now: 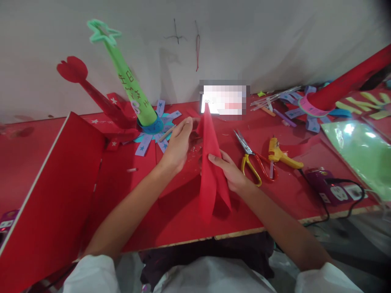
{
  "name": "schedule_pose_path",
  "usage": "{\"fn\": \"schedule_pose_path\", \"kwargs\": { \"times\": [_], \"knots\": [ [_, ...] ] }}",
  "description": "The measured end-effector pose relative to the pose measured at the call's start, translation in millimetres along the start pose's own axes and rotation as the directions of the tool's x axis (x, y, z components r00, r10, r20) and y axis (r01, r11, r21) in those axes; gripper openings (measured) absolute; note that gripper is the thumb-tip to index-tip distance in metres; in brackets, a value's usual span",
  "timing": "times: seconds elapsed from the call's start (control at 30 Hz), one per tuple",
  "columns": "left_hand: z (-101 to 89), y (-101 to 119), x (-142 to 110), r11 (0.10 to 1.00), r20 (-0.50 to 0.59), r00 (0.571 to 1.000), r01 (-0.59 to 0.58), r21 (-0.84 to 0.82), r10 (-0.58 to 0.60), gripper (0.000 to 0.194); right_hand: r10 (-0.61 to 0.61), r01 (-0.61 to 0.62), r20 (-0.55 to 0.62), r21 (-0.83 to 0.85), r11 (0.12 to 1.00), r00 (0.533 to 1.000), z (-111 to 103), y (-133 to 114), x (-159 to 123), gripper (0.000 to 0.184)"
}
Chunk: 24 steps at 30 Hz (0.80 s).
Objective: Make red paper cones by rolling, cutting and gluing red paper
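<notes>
Table (pixel 180 228), red paper (pixel 208 185), green "日" cone (pixel 133 87)

“生日”, “H” on grn cone (pixel 130 86), “00:” scrn (pixel 224 100)

On the table (pixel 180 219), the paper (pixel 210 162) stands in the right hand (pixel 230 171), with the left hand (pixel 180 142) just left of it. Behind the paper is the screen (pixel 226 101), near the wall (pixel 134 16). Right of the paper come the scissors (pixel 248 152), then the glue gun (pixel 282 155); the outlet box (pixel 330 188) lies farther right, nearer the front edge. The plastic sheet (pixel 363 150) is behind the box. Sticks (pixel 281 97) lie between the screen and the right tube (pixel 351 81). Left of the screen are 2 more tubes (pixel 131 87). The board (pixel 58 195) stands at the far left. On the wall, 2 wires (pixel 197 49) are side by side.
</notes>
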<state>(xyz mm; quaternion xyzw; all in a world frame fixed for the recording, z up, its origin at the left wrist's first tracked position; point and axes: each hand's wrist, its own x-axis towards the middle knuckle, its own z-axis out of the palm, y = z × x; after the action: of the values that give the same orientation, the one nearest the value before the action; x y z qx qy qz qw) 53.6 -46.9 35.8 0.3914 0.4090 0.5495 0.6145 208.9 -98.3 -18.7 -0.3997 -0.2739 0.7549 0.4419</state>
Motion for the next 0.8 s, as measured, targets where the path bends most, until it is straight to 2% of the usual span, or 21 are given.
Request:
{"fn": "schedule_pose_path", "kwargs": {
  "times": [0.13, 0.23, 0.37, 0.5, 0.7, 0.8],
  "knots": [
    [-5.0, 1.4, 4.2, 1.000, 0.049, 0.999, 0.009, 0.012, -0.010, 0.008, -0.010, 0.009, 0.062, 0.010, 1.000, 0.998, -2.3, -1.3, 0.0, 0.056],
    [-5.7, 2.5, 4.3, 1.000, 0.063, 0.998, -0.006, 0.024, 0.004, 0.011, -0.022, 0.022, 0.120, 0.008, 1.000, 0.993, -3.0, -1.6, -1.5, 0.052],
    [-5.0, 5.3, 1.3, 1.000, 0.108, 0.994, -0.017, 0.013, 0.016, 0.022, -0.007, 0.005, 0.129, 0.014, 1.000, 0.992, -1.9, -1.2, -3.5, 0.055],
    [-5.8, 6.6, 0.2, 0.985, 0.177, 0.979, -0.121, 0.121, 0.099, 0.037, -0.027, 0.025, 0.127, 0.023, 0.999, 0.991, -0.7, -1.8, -4.0, 0.054],
    [-10.3, 5.5, 6.5, 0.920, 0.158, 0.965, -0.250, 0.303, 0.210, 0.032, -0.052, 0.050, 0.123, 0.016, 0.999, 0.991, -3.0, -3.0, -2.6, 0.054],
    [-13.1, 11.1, 6.4, 0.836, 0.175, 0.940, -0.340, 0.431, 0.292, 0.027, -0.066, 0.065, 0.127, 0.011, 0.998, 0.990, -3.4, -2.3, -2.9, 0.052]
  ]
}}
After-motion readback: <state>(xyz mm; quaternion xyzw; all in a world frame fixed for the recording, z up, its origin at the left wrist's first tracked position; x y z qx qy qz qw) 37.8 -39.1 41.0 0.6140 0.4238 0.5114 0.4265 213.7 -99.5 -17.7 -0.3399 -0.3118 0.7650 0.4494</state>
